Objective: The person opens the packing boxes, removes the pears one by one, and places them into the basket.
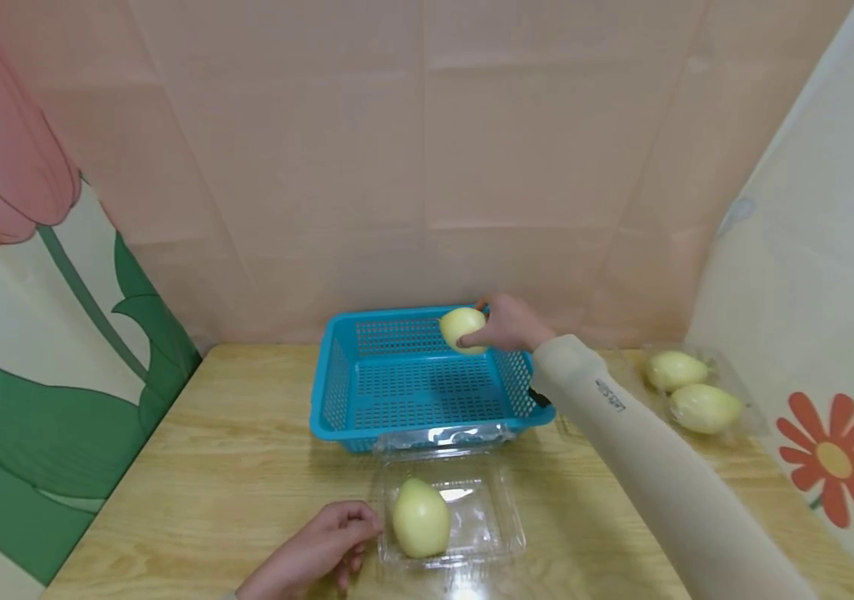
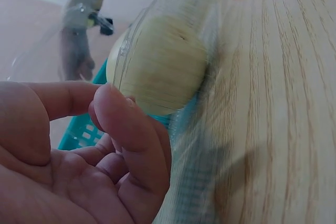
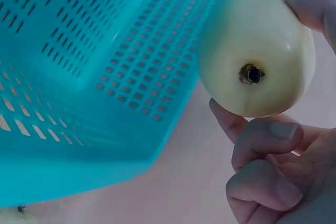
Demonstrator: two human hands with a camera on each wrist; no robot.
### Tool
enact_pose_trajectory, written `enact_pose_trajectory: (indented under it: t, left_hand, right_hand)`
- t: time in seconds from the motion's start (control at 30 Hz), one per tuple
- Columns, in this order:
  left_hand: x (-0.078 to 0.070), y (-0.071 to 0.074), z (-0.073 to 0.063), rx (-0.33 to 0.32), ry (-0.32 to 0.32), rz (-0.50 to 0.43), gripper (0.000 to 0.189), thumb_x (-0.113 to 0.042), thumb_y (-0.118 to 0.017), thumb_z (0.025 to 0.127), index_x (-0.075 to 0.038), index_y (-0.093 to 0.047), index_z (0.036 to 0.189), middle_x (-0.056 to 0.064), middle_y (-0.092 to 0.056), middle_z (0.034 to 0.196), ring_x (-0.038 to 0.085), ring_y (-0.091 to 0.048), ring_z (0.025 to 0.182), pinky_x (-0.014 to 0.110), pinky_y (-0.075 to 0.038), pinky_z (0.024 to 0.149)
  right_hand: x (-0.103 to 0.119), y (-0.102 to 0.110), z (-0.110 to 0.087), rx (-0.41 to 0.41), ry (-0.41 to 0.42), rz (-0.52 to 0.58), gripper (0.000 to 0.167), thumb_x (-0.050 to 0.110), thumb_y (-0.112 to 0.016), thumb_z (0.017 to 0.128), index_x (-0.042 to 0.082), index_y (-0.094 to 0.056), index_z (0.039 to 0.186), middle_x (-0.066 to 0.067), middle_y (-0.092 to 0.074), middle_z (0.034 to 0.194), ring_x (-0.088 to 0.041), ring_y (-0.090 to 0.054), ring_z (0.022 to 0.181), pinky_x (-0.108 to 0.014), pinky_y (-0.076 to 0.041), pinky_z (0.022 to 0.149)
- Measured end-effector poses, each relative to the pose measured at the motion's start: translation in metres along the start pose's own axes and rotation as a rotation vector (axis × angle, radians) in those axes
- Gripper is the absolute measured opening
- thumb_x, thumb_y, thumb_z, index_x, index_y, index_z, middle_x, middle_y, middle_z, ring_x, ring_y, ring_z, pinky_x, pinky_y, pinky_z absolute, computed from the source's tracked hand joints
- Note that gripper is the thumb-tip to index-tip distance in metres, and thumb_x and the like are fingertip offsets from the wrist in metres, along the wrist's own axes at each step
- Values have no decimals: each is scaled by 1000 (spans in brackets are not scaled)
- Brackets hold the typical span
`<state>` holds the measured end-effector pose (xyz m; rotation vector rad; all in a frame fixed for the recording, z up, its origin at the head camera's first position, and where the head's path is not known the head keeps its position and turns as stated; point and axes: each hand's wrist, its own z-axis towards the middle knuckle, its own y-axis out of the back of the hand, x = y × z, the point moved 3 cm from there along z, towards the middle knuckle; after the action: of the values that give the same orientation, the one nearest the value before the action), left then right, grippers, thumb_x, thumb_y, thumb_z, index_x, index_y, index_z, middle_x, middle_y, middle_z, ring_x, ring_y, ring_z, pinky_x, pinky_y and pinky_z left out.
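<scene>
I have the right hand [image 1: 509, 323] pinching a pale pear [image 1: 460, 327] just above the blue basket [image 1: 404, 392]. My left hand [image 1: 332, 537] pinches the clear box [image 1: 479, 521] by its edge. If smooth skin slips, that pear could drop and bruise.

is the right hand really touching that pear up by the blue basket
Touching: the right wrist view shows the right hand gripping the pear, with its fingers against the skin on opposite sides.
</scene>
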<state>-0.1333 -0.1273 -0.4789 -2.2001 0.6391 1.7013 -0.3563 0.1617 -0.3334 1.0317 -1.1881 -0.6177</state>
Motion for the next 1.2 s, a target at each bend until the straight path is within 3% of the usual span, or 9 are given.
enact_pose_trajectory:
  t: [0.23,0.5,0.8,1.2]
  left_hand:
    - [1,1,2,9,-9,20,22,-18,-56,100,3,-61,104,0,-50,67,11,-47,54,21,-45,45]
    - [2,1,2,16,8,17,23,-19,-58,100,4,-61,105,0,-51,67,10,-47,54,20,-45,45]
    - [-1,0,2,29,8,17,24,-18,-59,99,6,-60,105,0,-51,67,11,-47,56,20,-45,45]
    - [-1,-2,0,44,-6,6,26,-19,-60,99,6,-61,105,0,-52,68,9,-48,57,19,-45,46]
  right_hand:
    - [-9,-17,26,4,-38,-19,60,42,-85,74,0,-67,113,-11,-70,102,-25,-59,82,-36,-51,72]
    - [-16,-35,42,96,-160,-87,66,49,-82,73,4,-64,117,-7,-66,103,-25,-60,87,-35,-51,69]
    - [-25,-52,45,130,-173,-195,63,49,-81,74,5,-64,115,-6,-66,99,-22,-59,83,-32,-49,66]
    - [-31,-61,41,163,-245,-197,66,45,-84,73,5,-60,121,-9,-65,108,-24,-61,90,-36,-52,74]
